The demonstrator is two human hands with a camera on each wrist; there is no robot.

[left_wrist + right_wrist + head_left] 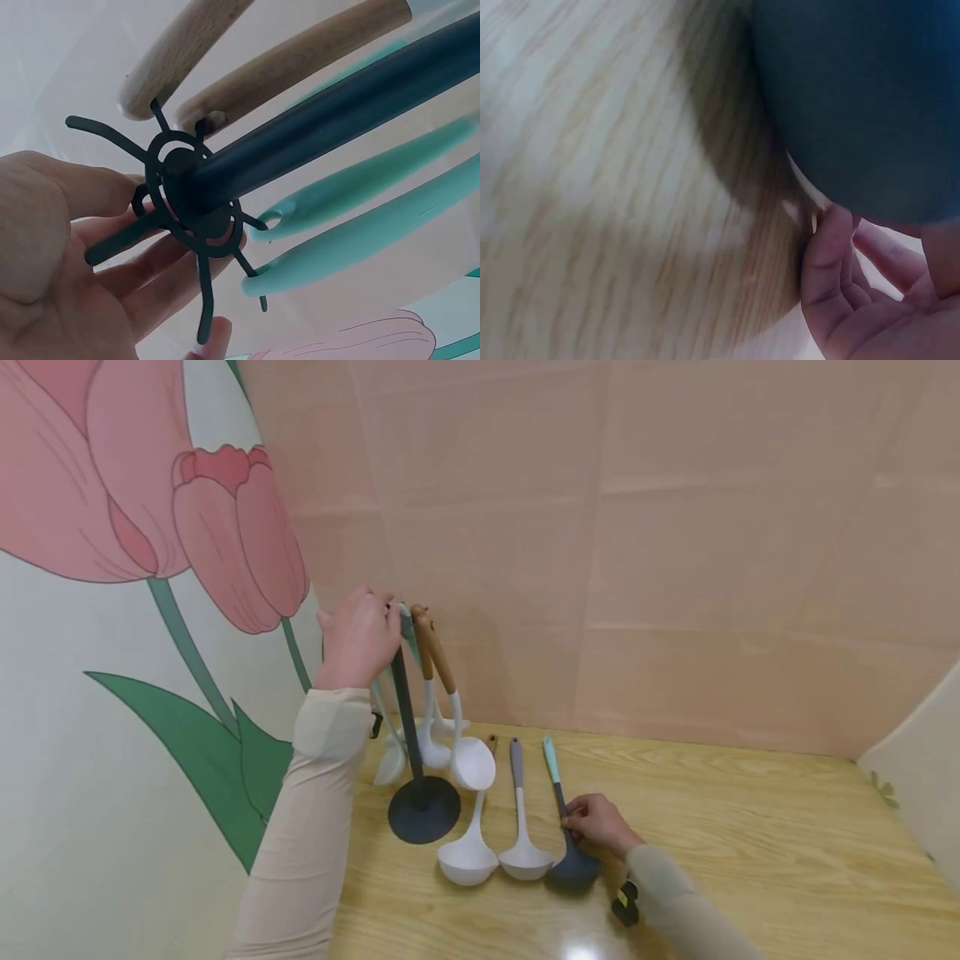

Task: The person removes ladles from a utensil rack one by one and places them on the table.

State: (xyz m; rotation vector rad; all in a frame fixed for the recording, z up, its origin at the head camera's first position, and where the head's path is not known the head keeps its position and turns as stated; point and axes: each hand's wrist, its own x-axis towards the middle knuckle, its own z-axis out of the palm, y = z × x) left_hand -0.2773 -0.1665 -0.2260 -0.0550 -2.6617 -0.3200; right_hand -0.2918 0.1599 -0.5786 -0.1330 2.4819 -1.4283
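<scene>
Steadying the stand, pinching the ladle

My right hand [602, 822] pinches the turquoise-tipped black ladle [574, 867] by its lower shaft, fingers nearly closed; a part that slim probably needs no fuller grip. The ladle is at the right end of the row on the table [750, 827], just beside the grey-handled ladle [523, 860]. My left hand [360, 639] curls around the top of the black utensil stand [407, 718], likely to steady it, since wooden-handled ladles [472, 764] and mint-handled utensils [360, 195] weigh on its hooks
</scene>
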